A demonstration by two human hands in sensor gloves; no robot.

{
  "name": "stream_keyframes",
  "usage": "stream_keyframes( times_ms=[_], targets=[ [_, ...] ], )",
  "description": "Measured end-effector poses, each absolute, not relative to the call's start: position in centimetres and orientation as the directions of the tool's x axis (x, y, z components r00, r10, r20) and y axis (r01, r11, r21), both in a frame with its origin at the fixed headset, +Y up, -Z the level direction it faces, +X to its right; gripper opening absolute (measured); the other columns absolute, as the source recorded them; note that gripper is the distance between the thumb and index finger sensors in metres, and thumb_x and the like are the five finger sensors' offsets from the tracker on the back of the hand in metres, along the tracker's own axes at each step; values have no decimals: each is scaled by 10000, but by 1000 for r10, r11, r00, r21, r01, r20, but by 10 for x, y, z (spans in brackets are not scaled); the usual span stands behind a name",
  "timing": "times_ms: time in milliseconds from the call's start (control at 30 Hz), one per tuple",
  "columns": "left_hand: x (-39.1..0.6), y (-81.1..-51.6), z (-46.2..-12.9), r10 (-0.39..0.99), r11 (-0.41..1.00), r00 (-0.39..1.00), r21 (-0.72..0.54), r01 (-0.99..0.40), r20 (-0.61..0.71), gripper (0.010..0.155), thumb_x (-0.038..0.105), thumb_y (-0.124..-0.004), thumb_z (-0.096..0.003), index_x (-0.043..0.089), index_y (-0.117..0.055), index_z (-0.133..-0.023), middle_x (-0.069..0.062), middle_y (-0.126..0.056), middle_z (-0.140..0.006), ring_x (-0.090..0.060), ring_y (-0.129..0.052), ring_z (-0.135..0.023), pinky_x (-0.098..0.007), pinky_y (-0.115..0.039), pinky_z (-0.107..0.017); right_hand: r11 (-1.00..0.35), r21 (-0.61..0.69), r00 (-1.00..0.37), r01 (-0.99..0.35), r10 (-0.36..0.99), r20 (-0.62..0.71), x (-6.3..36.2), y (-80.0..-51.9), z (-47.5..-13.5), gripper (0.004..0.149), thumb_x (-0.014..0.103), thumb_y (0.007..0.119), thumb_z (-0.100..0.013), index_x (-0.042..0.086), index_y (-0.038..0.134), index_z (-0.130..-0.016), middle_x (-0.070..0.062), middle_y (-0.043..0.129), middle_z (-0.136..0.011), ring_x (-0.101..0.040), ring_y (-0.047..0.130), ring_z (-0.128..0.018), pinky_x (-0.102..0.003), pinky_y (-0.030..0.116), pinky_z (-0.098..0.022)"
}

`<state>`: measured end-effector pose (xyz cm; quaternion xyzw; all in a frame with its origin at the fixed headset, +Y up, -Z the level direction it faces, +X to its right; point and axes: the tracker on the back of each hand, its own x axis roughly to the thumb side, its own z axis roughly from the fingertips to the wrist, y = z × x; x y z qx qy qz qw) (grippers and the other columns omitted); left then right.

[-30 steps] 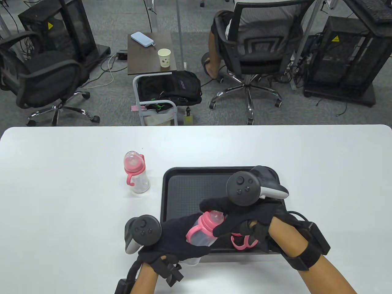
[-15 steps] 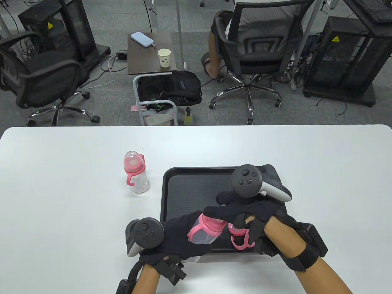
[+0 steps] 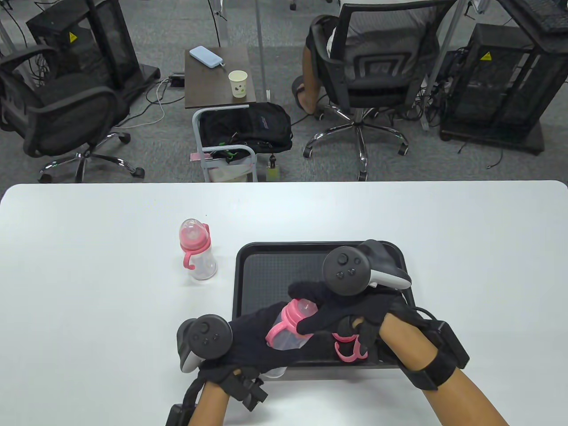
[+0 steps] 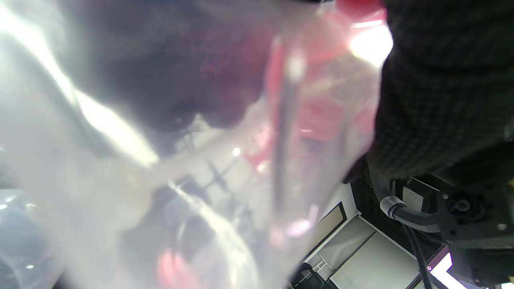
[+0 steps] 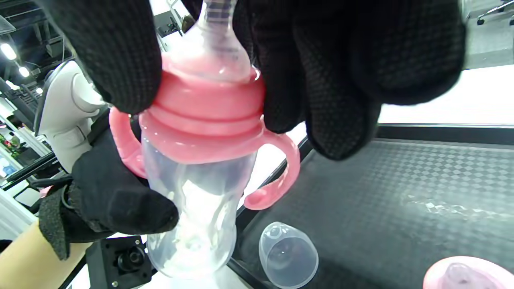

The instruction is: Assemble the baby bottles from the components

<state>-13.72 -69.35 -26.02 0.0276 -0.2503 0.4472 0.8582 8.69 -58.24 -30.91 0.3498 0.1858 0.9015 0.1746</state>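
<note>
My left hand [image 3: 248, 341] grips the clear body of a baby bottle [image 3: 284, 337] above the black tray's front edge; the body fills the left wrist view [image 4: 200, 160]. My right hand [image 3: 328, 310] grips the bottle's pink collar [image 5: 204, 116] with its teat [image 5: 219, 40], fingers wrapped around the ring. The bottle's pink handles [image 5: 277, 180] stick out on both sides. A clear dome cap [image 5: 288, 255] lies on the tray below. A second pink collar with handles [image 3: 348, 348] lies on the tray under my right hand. An assembled bottle [image 3: 197, 250] stands upright on the table to the left.
The black tray [image 3: 275, 266] sits at the table's centre front, its back half bare. The white table [image 3: 466, 248] stretches to both sides. Chairs and a small side table stand on the floor beyond the far edge.
My right hand turned on the pink collar, its tracker swinging right and then back left. The bottle in my left hand shifted slightly left and up.
</note>
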Motion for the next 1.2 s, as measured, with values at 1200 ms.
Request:
stream_keyframes(
  times_ms=[1200],
  targets=[
    [-153,-697,-266,727,633,548,-93,-769,414,1027,787,-1028,-231,194,-801,-1039,-70,-977,-837,-312,-1070,-601,-414,-928,-420,-830,405,-617,-383,556,556,114,-558,-357,799,533,865,-517,118,553,-1125,-285,738,-1046,-561,814,-857,-682,708,-568]
  ],
)
